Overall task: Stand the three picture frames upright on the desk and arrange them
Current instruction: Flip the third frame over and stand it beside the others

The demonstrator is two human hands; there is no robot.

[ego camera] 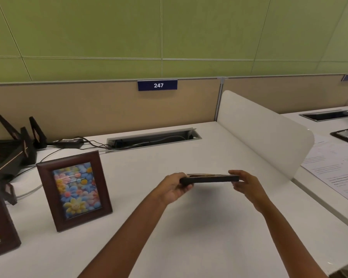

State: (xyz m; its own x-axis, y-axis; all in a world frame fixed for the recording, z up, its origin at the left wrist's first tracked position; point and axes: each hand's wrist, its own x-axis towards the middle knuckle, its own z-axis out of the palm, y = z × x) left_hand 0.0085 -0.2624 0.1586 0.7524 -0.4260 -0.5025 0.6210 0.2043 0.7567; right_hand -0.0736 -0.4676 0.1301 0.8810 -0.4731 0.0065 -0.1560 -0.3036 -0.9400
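Left grip (174, 187): grasping held frame (209, 179), left end.
Right grip (244, 183): grasping right end.
Held frame: flat, above table (189, 227).
Floral frame (74, 190): upright, left of both grips.

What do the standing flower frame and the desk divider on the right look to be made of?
Standing flower frame: looks like dark reddish-brown wood or a wood-look moulding, semi-gloss, with a stepped profile; streaks of glare over the picture suggest a glass or clear plastic pane. Desk divider: smooth, matte white panel with rounded corners, probably plastic or laminate; I cannot tell which.
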